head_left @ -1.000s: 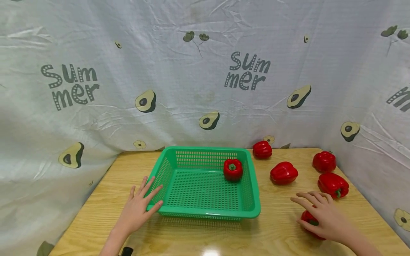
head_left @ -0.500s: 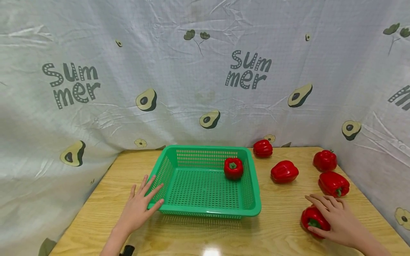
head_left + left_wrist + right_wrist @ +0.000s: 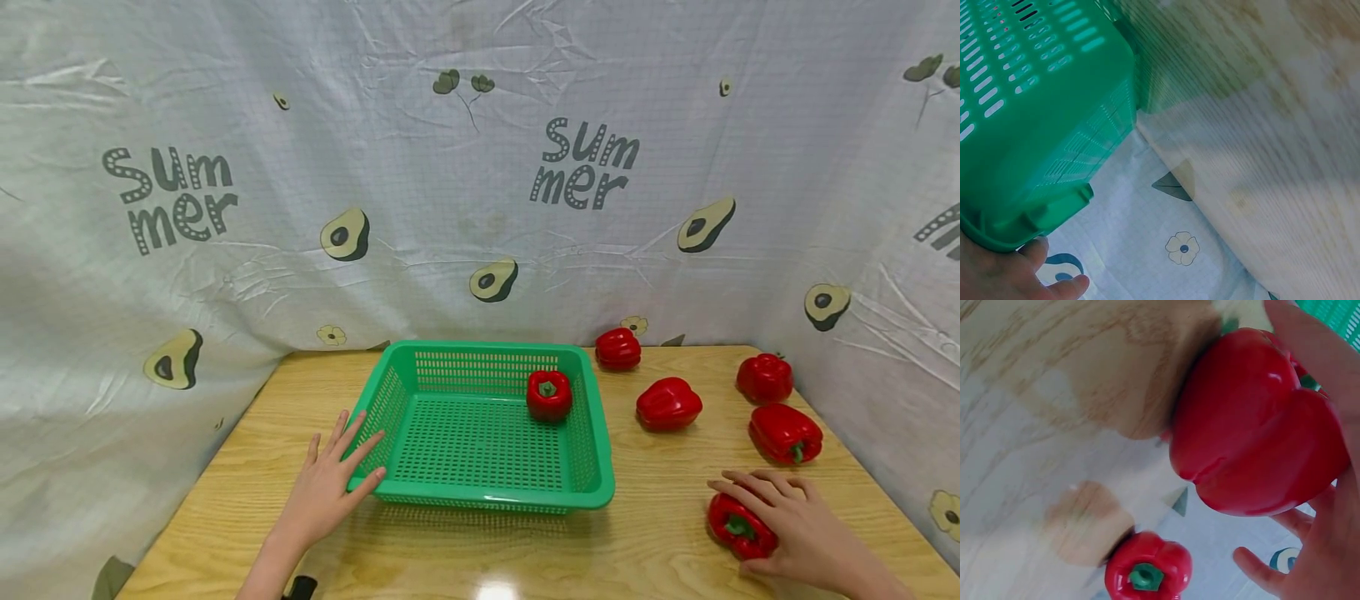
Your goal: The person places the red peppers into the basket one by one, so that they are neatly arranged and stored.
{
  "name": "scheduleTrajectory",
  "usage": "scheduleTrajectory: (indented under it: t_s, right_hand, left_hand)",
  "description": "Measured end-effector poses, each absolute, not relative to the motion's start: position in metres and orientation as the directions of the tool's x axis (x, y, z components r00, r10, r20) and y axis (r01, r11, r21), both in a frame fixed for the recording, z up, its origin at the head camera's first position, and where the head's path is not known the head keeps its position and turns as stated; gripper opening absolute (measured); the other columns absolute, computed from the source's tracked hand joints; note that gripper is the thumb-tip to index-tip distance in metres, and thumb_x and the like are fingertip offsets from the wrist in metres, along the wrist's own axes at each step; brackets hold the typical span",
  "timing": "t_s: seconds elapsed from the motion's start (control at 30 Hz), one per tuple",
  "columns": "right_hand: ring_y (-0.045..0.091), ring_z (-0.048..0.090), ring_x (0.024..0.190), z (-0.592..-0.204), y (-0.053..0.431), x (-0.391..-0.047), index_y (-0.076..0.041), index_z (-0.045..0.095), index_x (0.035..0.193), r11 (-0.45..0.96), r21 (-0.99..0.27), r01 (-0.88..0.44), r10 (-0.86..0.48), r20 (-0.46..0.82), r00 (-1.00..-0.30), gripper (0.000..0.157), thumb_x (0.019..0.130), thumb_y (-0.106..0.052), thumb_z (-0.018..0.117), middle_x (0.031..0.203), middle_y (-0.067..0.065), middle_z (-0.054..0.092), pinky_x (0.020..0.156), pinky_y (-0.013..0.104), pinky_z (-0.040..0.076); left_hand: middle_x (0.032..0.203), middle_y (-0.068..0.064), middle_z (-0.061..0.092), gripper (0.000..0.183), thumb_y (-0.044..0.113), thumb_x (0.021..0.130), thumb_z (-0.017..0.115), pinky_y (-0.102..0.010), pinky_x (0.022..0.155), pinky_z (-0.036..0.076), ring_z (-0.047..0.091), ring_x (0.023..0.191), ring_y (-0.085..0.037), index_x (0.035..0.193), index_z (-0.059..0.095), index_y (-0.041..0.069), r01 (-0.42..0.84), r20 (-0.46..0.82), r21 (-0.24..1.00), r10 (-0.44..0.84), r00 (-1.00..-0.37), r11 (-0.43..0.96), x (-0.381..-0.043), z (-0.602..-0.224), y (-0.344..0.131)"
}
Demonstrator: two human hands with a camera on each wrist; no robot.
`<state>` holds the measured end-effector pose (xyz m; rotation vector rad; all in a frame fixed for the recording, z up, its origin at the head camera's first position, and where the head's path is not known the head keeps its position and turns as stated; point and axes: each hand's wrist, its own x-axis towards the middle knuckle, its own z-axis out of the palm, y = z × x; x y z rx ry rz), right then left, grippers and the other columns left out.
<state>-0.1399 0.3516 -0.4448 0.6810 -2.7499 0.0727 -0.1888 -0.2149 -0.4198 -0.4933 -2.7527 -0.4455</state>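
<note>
A green plastic basket [image 3: 480,498] stands mid-table with one red bell pepper [image 3: 548,397] in its back right corner. At its left side lies my left hand [image 3: 326,483], fingers spread and touching the rim; the left wrist view shows fingertips [image 3: 1035,251] against the basket's rim. To the right, my right hand [image 3: 795,525] holds another bell pepper [image 3: 738,529] from above, its green stem facing forward and left. Up close in the right wrist view, that bell pepper [image 3: 1254,431] sits between thumb and fingers, some of which it hides.
Bell peppers lie right of the basket: one [image 3: 618,349] at the back, one [image 3: 669,404] ahead of it, and two at the right edge, the rear one [image 3: 765,378] behind the front one [image 3: 785,433]. A printed cloth [image 3: 420,208] hangs behind the wooden table [image 3: 637,542].
My right hand has moved right and toward me around the near pepper, and its thumb has shifted to the near side. That pepper has turned slightly. My left hand has stayed put.
</note>
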Motion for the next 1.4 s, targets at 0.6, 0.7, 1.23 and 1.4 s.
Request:
scheduleTrajectory:
  t_s: [0.6,0.7,1.23,1.4]
  right_hand:
    - [0.030,0.047,0.095,-0.432,0.349,-0.150,-0.021,0.056,0.112,0.902,-0.048,-0.429,-0.420,0.129,-0.898,0.088,0.040,-0.069,0.071,0.105,-0.001,0.055,0.071,0.060,0.042]
    - [0.036,0.049,0.095,-0.430,0.348,-0.150,-0.018,0.056,0.110,0.907,-0.065,-0.416,-0.407,0.119,-0.906,0.090,0.040,-0.073,0.067,0.104,0.000,0.056,0.070,0.063,0.042]
    - [0.025,0.051,0.090,-0.424,0.333,-0.152,-0.028,0.054,0.117,0.903,0.005,-0.429,-0.415,0.265,-0.871,0.080,0.050,-0.069,0.068,0.105,-0.003,0.058,0.070,0.053,0.045]
    - [0.018,0.049,0.088,-0.425,0.323,-0.158,-0.019,0.058,0.111,0.898,0.074,-0.435,-0.432,0.343,-0.834,0.081,0.050,-0.070,0.068,0.097,-0.005,0.059,0.069,0.041,0.043]
  left_hand:
    - [0.147,-0.010,0.025,0.052,0.042,0.085,0.054,-0.066,0.100,0.014,0.005,0.140,-0.024,0.130,0.048,0.019,0.380,0.351,0.251,0.282,-0.893,0.890,-0.189,-0.419,-0.214]
    - [0.148,-0.009,0.024,0.053,0.046,0.085,0.051,-0.066,0.101,0.013,0.006,0.140,-0.025,0.131,0.047,0.019,0.375,0.341,0.253,0.281,-0.897,0.892,-0.190,-0.420,-0.214]
    - [0.146,-0.011,0.027,0.053,0.046,0.085,0.052,-0.067,0.099,0.015,0.011,0.139,-0.029,0.130,0.049,0.018,0.384,0.371,0.255,0.277,-0.886,0.887,-0.188,-0.420,-0.214]
    - [0.146,-0.011,0.027,0.052,0.045,0.085,0.052,-0.067,0.099,0.016,0.004,0.140,-0.023,0.130,0.049,0.017,0.390,0.383,0.254,0.278,-0.881,0.885,-0.187,-0.421,-0.214]
